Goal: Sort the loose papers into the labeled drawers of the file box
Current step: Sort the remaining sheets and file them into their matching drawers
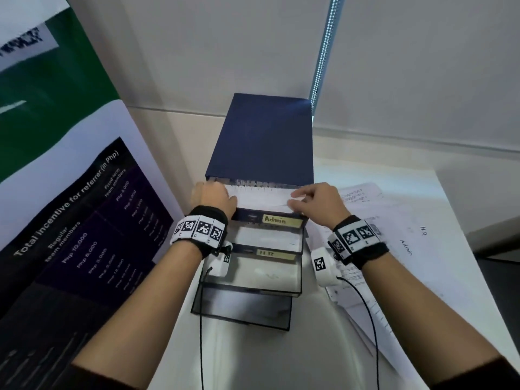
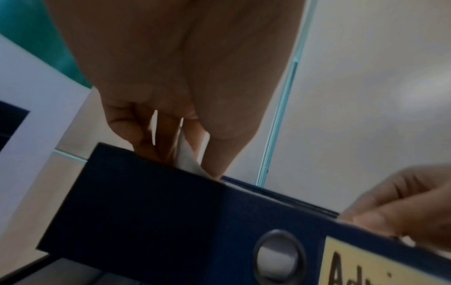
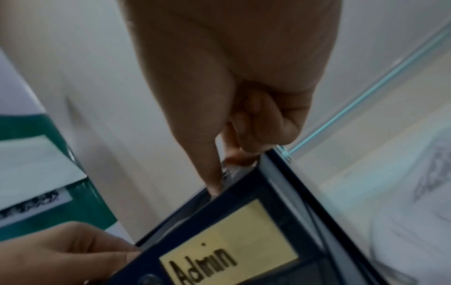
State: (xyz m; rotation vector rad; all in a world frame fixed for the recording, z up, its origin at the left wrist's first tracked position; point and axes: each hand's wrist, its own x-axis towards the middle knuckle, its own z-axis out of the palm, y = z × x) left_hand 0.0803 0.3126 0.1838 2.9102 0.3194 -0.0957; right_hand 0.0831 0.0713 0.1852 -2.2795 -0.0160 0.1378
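Note:
A dark blue file box (image 1: 264, 136) stands at the back of the white table, its drawers pulled out in steps. The top drawer, labelled "Admin" (image 1: 278, 220), holds a white sheet (image 1: 261, 197). My left hand (image 1: 230, 199) pinches that sheet's left end at the drawer corner, and the paper (image 2: 184, 152) shows between thumb and fingers of the left hand (image 2: 187, 164). My right hand (image 1: 295, 199) pinches the sheet's right end; in the right wrist view my right hand (image 3: 227, 173) dips thumb and fingers into the drawer above the label (image 3: 227, 250). The "H.R" drawer (image 1: 270, 253) below holds paper.
Loose printed papers (image 1: 394, 235) lie spread on the table to the right of the box. Two lower drawers (image 1: 247, 311) jut out toward me, the lowest dark inside. A large poster board (image 1: 78, 220) leans close on the left. A wall rises behind the box.

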